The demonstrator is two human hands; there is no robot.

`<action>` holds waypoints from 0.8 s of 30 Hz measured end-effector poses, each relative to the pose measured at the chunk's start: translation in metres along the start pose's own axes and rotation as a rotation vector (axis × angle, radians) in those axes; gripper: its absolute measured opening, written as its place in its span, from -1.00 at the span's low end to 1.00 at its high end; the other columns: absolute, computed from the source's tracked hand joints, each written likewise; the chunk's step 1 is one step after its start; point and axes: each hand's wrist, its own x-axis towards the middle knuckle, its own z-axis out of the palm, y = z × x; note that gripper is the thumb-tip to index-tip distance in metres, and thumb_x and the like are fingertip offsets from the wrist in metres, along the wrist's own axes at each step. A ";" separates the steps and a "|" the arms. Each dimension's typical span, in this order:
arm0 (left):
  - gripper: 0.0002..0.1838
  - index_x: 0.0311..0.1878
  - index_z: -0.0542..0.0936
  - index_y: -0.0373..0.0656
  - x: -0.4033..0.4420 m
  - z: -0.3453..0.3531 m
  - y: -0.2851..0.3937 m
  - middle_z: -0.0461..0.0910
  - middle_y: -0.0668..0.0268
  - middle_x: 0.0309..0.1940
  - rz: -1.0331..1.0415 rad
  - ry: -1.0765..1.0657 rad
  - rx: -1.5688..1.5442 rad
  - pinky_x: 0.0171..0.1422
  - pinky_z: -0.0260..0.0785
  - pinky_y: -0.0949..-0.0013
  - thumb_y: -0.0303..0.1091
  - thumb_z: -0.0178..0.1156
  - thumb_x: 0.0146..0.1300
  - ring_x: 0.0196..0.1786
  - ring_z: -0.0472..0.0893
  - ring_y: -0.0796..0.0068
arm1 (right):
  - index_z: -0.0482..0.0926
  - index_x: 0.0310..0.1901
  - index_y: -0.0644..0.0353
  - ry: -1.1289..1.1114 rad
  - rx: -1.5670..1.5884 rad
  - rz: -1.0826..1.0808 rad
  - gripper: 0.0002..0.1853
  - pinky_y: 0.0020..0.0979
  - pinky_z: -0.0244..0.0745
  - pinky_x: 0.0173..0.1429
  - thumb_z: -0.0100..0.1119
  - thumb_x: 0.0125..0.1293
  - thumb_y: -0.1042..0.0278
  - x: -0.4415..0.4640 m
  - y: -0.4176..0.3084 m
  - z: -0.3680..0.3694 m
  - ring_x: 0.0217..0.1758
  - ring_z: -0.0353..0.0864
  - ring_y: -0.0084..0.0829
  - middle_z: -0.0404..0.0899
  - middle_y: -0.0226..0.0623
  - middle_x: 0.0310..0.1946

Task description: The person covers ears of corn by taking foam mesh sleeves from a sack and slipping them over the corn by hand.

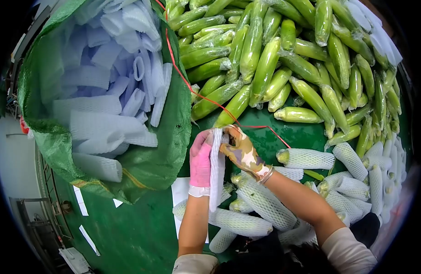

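Note:
My left hand, in a pink glove, grips a flattened white foam net sleeve from its left side. On the right, my right hand, in a camouflage glove, pinches the top end of the same sleeve. The sleeve hangs down between my hands. Just beyond them lies a pile of green corn cobs wrapped in clear film. Close to my forearms are cobs in white foam nets. A red string runs over the pile and passes behind my fingertips.
A large green woven sack full of loose foam sleeves stands at the left. More netted cobs are heaped at the right. White paper strips lie on the green surface at the lower left.

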 end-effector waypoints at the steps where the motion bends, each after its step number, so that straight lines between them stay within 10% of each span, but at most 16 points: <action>1: -0.70 -0.10 0.51 -0.32 0.000 0.000 -0.004 0.57 0.23 -0.24 0.040 0.036 -0.016 -0.03 0.39 0.43 -0.22 0.10 0.34 -0.20 0.54 0.45 | 0.52 -0.08 0.31 0.048 -0.044 -0.113 -0.61 -0.32 0.38 0.10 0.26 0.05 0.31 0.000 0.008 0.000 -0.02 0.49 -0.16 0.50 -0.12 -0.14; 6: -0.78 -0.17 0.53 -0.24 0.000 -0.005 -0.031 0.56 0.29 -0.28 -0.002 0.198 -0.103 -0.15 0.41 0.47 -0.27 0.07 0.34 -0.25 0.53 0.51 | 0.47 -0.01 0.31 -0.066 -0.253 -0.032 -0.53 -0.44 0.34 0.14 0.34 0.02 0.36 -0.008 -0.004 -0.008 -0.01 0.44 -0.41 0.46 -0.26 -0.08; 10: -0.67 -0.13 0.53 -0.25 -0.002 -0.015 -0.033 0.55 0.28 -0.24 -0.067 0.222 -0.031 -0.10 0.39 0.45 -0.14 0.01 0.38 -0.21 0.52 0.50 | 0.51 -0.29 0.32 -0.180 -0.113 0.064 -0.69 -0.39 0.42 -0.22 0.29 -0.02 0.30 -0.006 0.003 -0.017 -0.38 0.49 -0.37 0.51 -0.25 -0.39; 12: -0.59 -0.07 0.53 -0.26 -0.006 -0.009 -0.023 0.55 0.28 -0.21 -0.036 0.164 0.187 -0.04 0.36 0.46 -0.05 -0.03 0.39 -0.17 0.51 0.50 | 0.48 -0.39 0.27 -0.086 0.171 0.137 -0.87 -0.52 0.35 -0.28 0.16 0.11 0.40 -0.003 0.013 -0.015 -0.39 0.36 -0.66 0.48 -0.44 -0.49; 16: -0.53 0.11 0.45 -0.34 0.011 -0.032 -0.014 0.53 0.15 0.01 -0.114 -0.214 0.069 0.21 0.37 0.31 -0.12 0.11 0.33 0.08 0.51 0.35 | 0.46 -0.35 0.23 -0.208 0.656 0.161 -0.87 -0.48 0.34 -0.24 0.14 0.23 0.36 0.008 0.018 -0.019 -0.34 0.42 -0.62 0.48 -0.44 -0.43; 18: -0.56 0.11 0.43 -0.36 0.029 -0.033 -0.006 0.52 0.16 0.04 -0.019 -0.341 0.087 0.31 0.25 0.29 -0.21 0.14 0.31 0.13 0.49 0.34 | 0.45 -0.32 0.20 0.105 -0.619 -0.458 -0.85 -0.41 0.37 -0.29 0.19 0.19 0.33 0.011 0.023 -0.014 -0.34 0.46 -0.52 0.48 -0.39 -0.40; 19: -0.58 0.09 0.42 -0.36 0.033 -0.024 -0.002 0.52 0.16 0.04 0.035 -0.310 0.038 0.32 0.24 0.28 -0.24 0.12 0.32 0.12 0.49 0.34 | 0.45 -0.30 0.18 0.228 -0.419 -0.474 -0.83 -0.35 0.41 -0.30 0.20 0.16 0.32 0.016 0.039 -0.018 -0.32 0.52 -0.39 0.52 -0.33 -0.38; 20: -0.61 0.07 0.42 -0.37 0.038 -0.016 0.002 0.51 0.17 0.03 0.088 -0.279 -0.010 0.32 0.24 0.28 -0.26 0.10 0.33 0.12 0.50 0.33 | 0.42 -0.22 0.22 0.168 0.105 0.183 -0.79 -0.31 0.51 -0.16 0.14 0.22 0.28 0.023 0.057 -0.018 -0.24 0.56 -0.29 0.55 -0.27 -0.29; 21: -0.70 0.04 0.41 -0.36 0.053 -0.022 -0.003 0.50 0.17 0.02 0.095 -0.273 -0.122 0.30 0.26 0.27 -0.33 0.01 0.39 0.11 0.49 0.33 | 0.41 -0.21 0.24 0.235 0.785 0.273 -0.77 -0.29 0.53 -0.08 0.11 0.25 0.25 0.027 0.045 -0.018 -0.20 0.58 -0.29 0.56 -0.25 -0.27; 24: -0.80 -0.10 0.41 -0.21 0.107 -0.038 -0.044 0.52 0.19 -0.18 0.564 -0.081 0.477 0.00 0.38 0.36 -0.44 0.11 0.23 -0.11 0.54 0.36 | 0.47 -0.15 0.35 0.184 1.419 0.310 -0.74 -0.22 0.55 0.10 0.06 0.28 0.30 0.045 0.086 -0.009 -0.09 0.61 -0.23 0.60 -0.05 -0.19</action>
